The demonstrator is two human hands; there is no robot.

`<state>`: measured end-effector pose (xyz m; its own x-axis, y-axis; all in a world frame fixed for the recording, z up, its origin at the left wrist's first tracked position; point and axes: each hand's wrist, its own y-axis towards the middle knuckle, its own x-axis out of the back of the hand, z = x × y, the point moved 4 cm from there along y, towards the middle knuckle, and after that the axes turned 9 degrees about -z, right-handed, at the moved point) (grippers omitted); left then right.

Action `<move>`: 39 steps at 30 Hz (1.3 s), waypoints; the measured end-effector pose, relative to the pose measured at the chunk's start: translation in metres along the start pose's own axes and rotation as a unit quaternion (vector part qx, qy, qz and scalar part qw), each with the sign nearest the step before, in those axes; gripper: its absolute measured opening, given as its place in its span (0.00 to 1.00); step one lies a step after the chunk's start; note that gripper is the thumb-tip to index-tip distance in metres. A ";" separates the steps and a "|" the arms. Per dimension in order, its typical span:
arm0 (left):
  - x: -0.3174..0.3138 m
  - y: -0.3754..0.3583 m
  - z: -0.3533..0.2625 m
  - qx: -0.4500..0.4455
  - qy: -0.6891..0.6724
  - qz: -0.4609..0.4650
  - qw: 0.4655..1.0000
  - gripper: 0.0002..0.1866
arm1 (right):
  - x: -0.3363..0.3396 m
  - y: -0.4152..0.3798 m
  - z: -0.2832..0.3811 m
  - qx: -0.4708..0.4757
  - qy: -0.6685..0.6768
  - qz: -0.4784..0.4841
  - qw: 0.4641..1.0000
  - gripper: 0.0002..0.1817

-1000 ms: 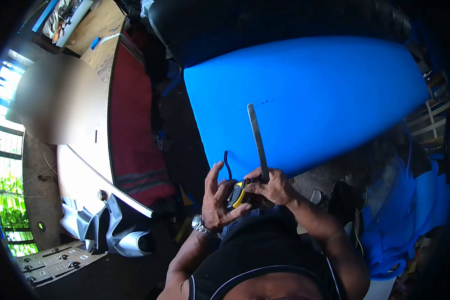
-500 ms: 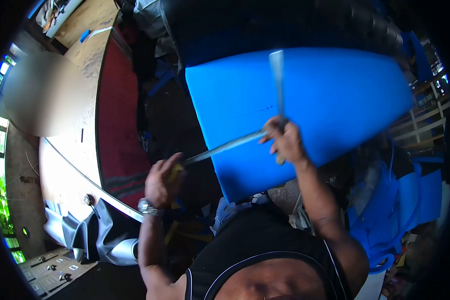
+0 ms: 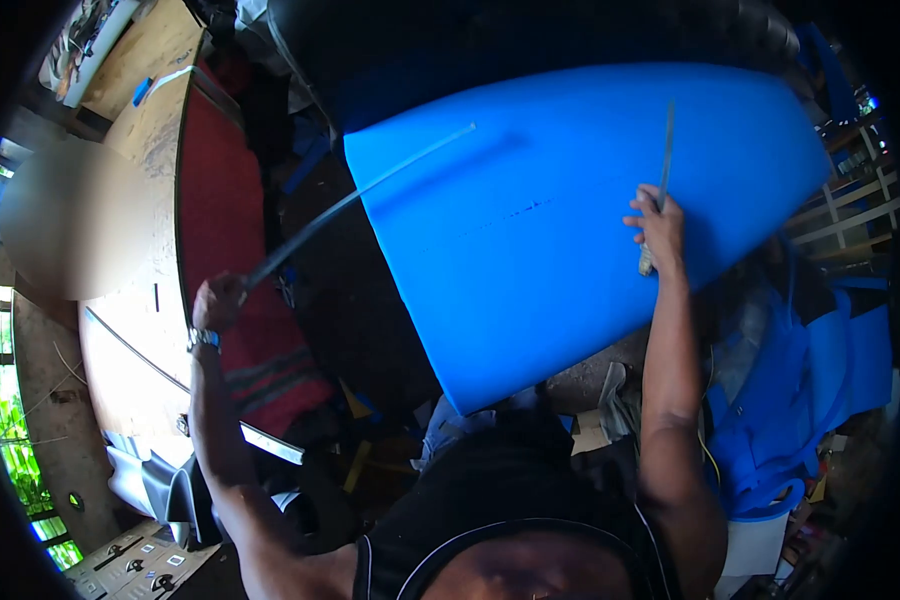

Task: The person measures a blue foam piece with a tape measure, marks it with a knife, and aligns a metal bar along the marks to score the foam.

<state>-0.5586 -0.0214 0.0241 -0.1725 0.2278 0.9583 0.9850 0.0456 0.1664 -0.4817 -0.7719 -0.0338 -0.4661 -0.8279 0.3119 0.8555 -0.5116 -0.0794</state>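
My left hand (image 3: 219, 302), with a watch at its wrist, is closed around one end of a long, thin metal strip (image 3: 315, 226). The strip slants up and right, its far end over the large blue sheet (image 3: 530, 290); any handle on it is hidden in my fist. Further right, my right hand (image 3: 662, 228) grips a long, narrow-bladed knife (image 3: 668, 140) above the same sheet. Its blade points away from me, and a pale handle end shows below my palm. The two tools are apart. A short dark broken line marks the sheet's surface.
On the left stands a wooden table (image 3: 115, 345) with dark red material (image 3: 220, 200) along its side. Someone with a blurred head is beyond it. Blue offcuts (image 3: 770, 430) lie at lower right, near a slatted wooden frame (image 3: 850, 225). Grey sheeting (image 3: 155, 485) hangs at lower left.
My hands have moved apart: the left went left and up with the strip, the right went right with the knife. The strip's far end has left my right hand's side.
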 end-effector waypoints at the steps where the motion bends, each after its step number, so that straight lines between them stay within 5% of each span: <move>1: -0.001 0.019 0.007 -0.005 0.006 -0.010 1.000 0.09 | 0.009 0.001 -0.014 -0.018 -0.015 -0.014 1.000 0.20; 9: -0.022 0.113 -0.032 0.069 0.051 -0.016 0.996 0.15 | 0.014 0.005 -0.039 -0.055 0.012 -0.036 0.998 0.17; 15: -0.037 0.141 -0.007 0.082 0.071 0.008 0.994 0.18 | 0.014 0.007 -0.044 -0.062 0.038 -0.030 0.997 0.18; 25: -0.029 0.178 -0.008 0.057 0.161 0.088 0.981 0.18 | 0.000 -0.002 0.011 -0.075 -0.051 0.042 0.995 0.20; 28: -0.034 0.186 0.009 0.046 0.141 0.063 0.987 0.17 | -0.052 0.010 0.031 0.034 -0.087 0.082 0.992 0.17; 30: -0.031 0.184 0.009 0.016 0.148 0.025 0.989 0.16 | -0.101 0.013 0.053 0.404 -0.148 -0.017 0.903 0.13; 34: -0.029 0.172 -0.012 0.043 0.126 -0.025 0.991 0.15 | -0.184 0.005 0.095 0.507 -0.275 0.039 0.816 0.16; 39: -0.033 0.159 -0.023 -0.071 0.153 -0.116 0.979 0.13 | -0.267 0.016 0.102 0.510 -0.295 0.077 0.804 0.22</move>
<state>-0.3962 -0.0442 0.0243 -0.4024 -0.0764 0.9123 0.9145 -0.0783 0.3968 -0.3203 -0.5353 -0.0214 -0.4061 -0.4568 0.7914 0.7725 0.2910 0.5644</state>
